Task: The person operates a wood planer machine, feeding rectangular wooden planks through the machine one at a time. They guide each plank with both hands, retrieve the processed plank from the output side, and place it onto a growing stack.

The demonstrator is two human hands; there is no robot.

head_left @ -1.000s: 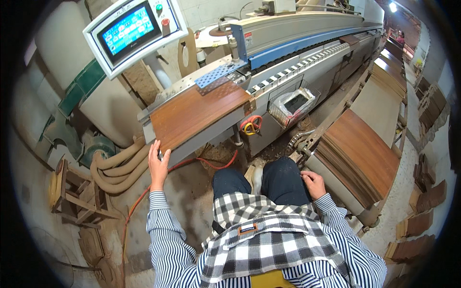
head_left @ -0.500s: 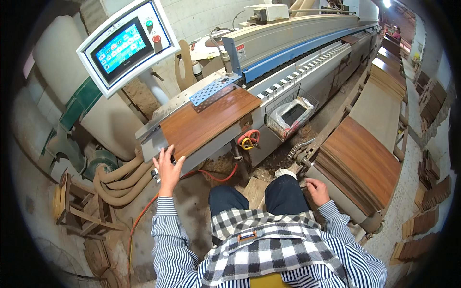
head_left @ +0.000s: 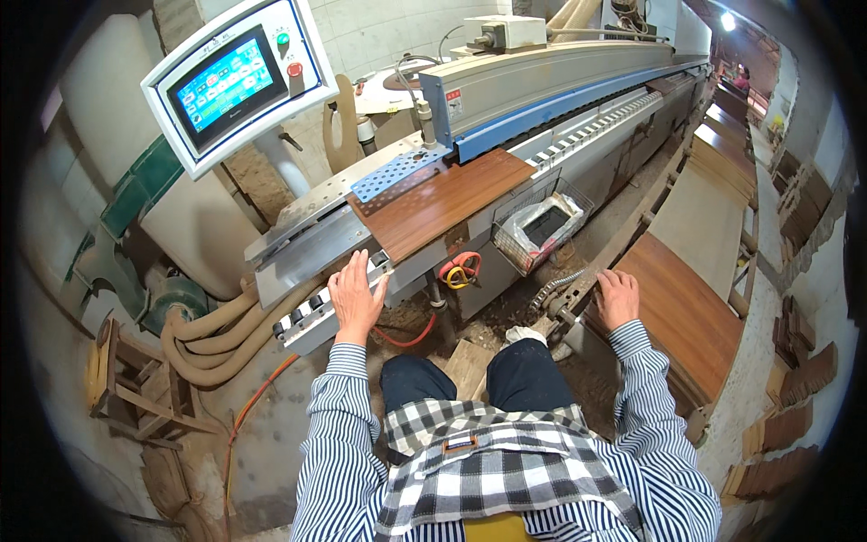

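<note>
A brown wood-grain board (head_left: 442, 203) lies on the infeed of a long edge machine (head_left: 551, 77), its far edge under a blue perforated plate (head_left: 397, 174). My left hand (head_left: 355, 296) is open over the row of rollers at the machine's front, fingers apart, just short of the board's near corner. Nothing is in it. On the right, my right hand (head_left: 618, 298) is at the near left edge of a stack of similar boards (head_left: 682, 303). Its fingers are stretched forward and hold nothing that I can see; whether they touch the top board I cannot tell.
A control panel with a lit screen (head_left: 226, 86) stands at the left. A wire basket (head_left: 542, 226) and red and yellow-handled scissors (head_left: 461, 271) hang on the machine's front. Ribbed hoses (head_left: 212, 348) and a wooden stool (head_left: 153, 384) are at lower left. More board stacks (head_left: 804, 361) line the right.
The board has slid away to the right along the machine, baring metal and rollers behind it. My left hand has moved right. My right hand has risen forward to the stack, its fingers unfolded.
</note>
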